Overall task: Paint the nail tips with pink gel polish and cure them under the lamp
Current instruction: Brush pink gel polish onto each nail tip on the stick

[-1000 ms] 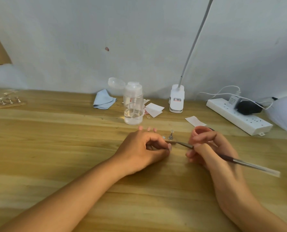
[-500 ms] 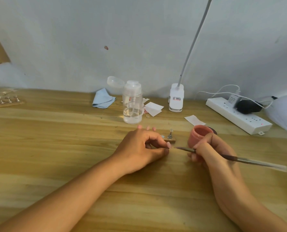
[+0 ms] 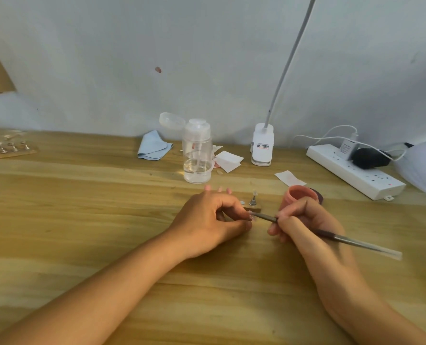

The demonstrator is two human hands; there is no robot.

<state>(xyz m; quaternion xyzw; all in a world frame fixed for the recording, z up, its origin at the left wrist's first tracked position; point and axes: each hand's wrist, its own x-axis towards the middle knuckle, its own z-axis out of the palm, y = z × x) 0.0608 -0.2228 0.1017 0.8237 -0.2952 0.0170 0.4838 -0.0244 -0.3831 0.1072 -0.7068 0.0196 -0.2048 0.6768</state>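
Wooden table (image 3: 82, 220) bears the left hand (image 3: 207, 220), fingers curled in a pinch, and at its 3 o'clock the right hand (image 3: 304, 220) grips 1 slim brush (image 3: 343, 239). The pink gel pot (image 3: 297, 195) stands open at the right hand's 12 o'clock. The tiny nail tip (image 3: 251, 217) sits pinched in the left fingertips, with the brush's end touching it.

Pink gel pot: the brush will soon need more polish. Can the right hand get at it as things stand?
Probably yes. The pink gel pot stands open just beyond the right hand, which holds the brush; nothing lies between them.
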